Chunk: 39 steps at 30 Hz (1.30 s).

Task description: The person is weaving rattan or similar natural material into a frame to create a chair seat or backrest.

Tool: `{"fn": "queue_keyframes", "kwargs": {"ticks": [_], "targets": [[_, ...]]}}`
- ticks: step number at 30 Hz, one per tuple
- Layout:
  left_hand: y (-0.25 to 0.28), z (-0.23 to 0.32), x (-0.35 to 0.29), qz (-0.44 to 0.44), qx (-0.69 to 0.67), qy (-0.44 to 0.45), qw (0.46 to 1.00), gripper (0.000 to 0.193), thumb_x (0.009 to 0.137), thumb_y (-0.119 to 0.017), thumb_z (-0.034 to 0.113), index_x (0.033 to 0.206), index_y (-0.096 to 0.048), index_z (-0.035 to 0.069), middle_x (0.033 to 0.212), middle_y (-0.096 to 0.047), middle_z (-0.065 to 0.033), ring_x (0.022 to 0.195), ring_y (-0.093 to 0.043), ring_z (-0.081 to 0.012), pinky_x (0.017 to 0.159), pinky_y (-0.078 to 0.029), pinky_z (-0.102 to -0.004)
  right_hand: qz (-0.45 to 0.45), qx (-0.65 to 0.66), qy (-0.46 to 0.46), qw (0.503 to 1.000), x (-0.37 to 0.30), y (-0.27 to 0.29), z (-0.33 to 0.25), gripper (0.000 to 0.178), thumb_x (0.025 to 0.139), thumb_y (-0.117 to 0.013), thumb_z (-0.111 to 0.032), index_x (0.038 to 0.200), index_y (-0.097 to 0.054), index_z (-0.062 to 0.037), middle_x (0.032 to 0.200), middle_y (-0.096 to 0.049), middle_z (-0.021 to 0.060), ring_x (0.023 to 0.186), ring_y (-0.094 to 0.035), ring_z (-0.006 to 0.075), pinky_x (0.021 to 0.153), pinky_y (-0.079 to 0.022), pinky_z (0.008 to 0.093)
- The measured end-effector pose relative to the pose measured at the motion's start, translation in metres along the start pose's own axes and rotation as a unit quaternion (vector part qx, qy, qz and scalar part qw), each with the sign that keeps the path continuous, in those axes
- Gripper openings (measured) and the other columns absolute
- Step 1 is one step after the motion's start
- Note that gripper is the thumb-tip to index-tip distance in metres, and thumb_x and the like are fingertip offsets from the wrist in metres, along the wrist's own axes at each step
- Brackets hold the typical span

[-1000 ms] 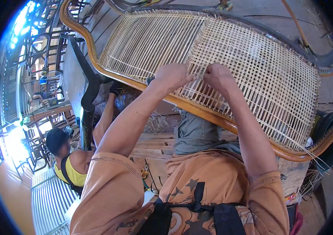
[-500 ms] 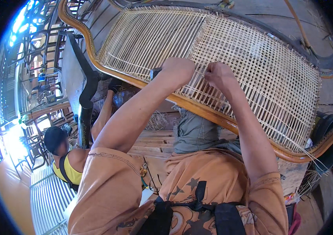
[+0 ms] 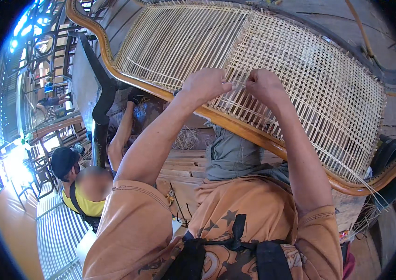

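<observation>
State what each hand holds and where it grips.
Left hand and right hand both pinch one thin pale cane strip between them, over the half-woven cane panel in the curved wooden frame.

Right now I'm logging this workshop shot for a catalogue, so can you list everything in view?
Cane panel: one, pale straw, top centre to right, woven as a grid on its right part, loose parallel strands on the left.
Wooden frame: one, orange-brown, curved rail along the panel's near edge.
Cane strip: one, pale, pinched between both hands.
Co-worker: one, yellow top, dark cap, lower left.
Plank floor: brown, under the frame.
Left hand: fingers closed on the strip, over the panel.
Right hand: fingers closed on the strip, beside the left.
</observation>
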<state>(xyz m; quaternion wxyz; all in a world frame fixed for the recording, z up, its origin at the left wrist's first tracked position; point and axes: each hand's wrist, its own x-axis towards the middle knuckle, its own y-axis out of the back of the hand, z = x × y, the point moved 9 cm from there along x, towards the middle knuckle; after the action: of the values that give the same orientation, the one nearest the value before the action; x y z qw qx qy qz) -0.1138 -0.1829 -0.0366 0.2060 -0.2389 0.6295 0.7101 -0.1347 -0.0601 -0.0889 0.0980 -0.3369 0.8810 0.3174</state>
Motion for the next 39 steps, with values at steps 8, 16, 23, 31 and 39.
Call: {"fn": "queue_keyframes", "kwargs": {"ticks": [8, 16, 23, 31, 39], "targets": [[-0.006, -0.015, -0.002, -0.022, -0.007, 0.061, 0.998, 0.044, 0.077, -0.063, 0.046, 0.095, -0.069, 0.007, 0.092, -0.067, -0.0194, 0.089, -0.065, -0.0341, 0.08, -0.05, -0.0446, 0.017, -0.033, 0.006, 0.999, 0.003, -0.001, 0.0, 0.02, 0.076, -0.058, -0.017, 0.084, -0.067, -0.0005, 0.074, -0.065, 0.0191, 0.071, -0.065, 0.0313, 0.068, -0.051, 0.0389], [-0.004, -0.01, -0.006, 0.031, 0.021, 0.026, 0.999, 0.048, 0.081, -0.059, 0.05, 0.088, -0.064, 0.003, 0.084, -0.065, -0.0207, 0.085, -0.063, -0.0372, 0.074, -0.048, -0.0469, 0.117, -0.076, 0.035, 0.99, -0.002, -0.002, -0.009, 0.023, 0.076, -0.056, -0.019, 0.084, -0.067, -0.0006, 0.077, -0.064, 0.0216, 0.074, -0.063, 0.0366, 0.071, -0.05, 0.0427], [0.008, 0.012, -0.002, -0.017, 0.136, 0.026, 0.99, 0.028, 0.086, -0.051, 0.026, 0.093, -0.064, 0.002, 0.089, -0.067, -0.0201, 0.086, -0.065, -0.0357, 0.074, -0.05, -0.046, 0.102, -0.035, -0.026, 0.994, -0.001, -0.005, 0.001, 0.022, 0.076, -0.056, -0.02, 0.083, -0.067, -0.0018, 0.075, -0.064, 0.0209, 0.072, -0.064, 0.0358, 0.068, -0.049, 0.0446], [-0.004, -0.005, -0.005, -0.033, 0.074, 0.024, 0.996, 0.035, 0.083, -0.057, 0.035, 0.094, -0.068, 0.003, 0.095, -0.068, -0.0179, 0.091, -0.065, -0.0325, 0.079, -0.051, -0.0429, 0.05, 0.013, -0.005, 0.999, 0.003, -0.005, -0.002, 0.025, 0.075, -0.058, -0.021, 0.085, -0.066, 0.0012, 0.087, -0.064, 0.0245, 0.082, -0.063, 0.0398, 0.076, -0.05, 0.0452], [-0.001, -0.017, -0.006, -0.024, 0.022, 0.061, 0.998, 0.048, 0.077, -0.064, 0.05, 0.093, -0.069, 0.005, 0.094, -0.067, -0.0184, 0.091, -0.065, -0.0334, 0.081, -0.05, -0.044, 0.033, -0.029, -0.026, 0.999, 0.008, -0.004, 0.002, 0.026, 0.073, -0.061, -0.021, 0.087, -0.067, 0.0003, 0.088, -0.064, 0.0231, 0.083, -0.063, 0.0363, 0.077, -0.049, 0.0428]]}}
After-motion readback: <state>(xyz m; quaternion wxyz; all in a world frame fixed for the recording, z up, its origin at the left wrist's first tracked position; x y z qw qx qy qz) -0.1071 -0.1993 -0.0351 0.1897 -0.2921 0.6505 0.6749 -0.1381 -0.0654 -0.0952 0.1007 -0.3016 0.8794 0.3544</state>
